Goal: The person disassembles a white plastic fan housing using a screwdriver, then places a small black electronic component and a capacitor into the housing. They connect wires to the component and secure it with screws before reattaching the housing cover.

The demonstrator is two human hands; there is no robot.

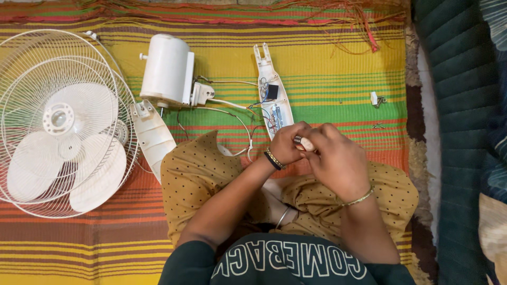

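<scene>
While both hands meet over the lap, a small white part sits pinched between them, mostly hidden by fingers. Just beyond the hands lies the open white control case with its wires showing, its near end almost touching the left hand. Farther out on the left-hand side stand the white motor housing and the round fan cage with its blades. On the right-hand side, the striped mat has open room, with only a tiny white clip well apart. Past that, the mat ends at a dark green cushion. The left hand is curled shut around the part. The right hand is curled over it too, fingers closed.
</scene>
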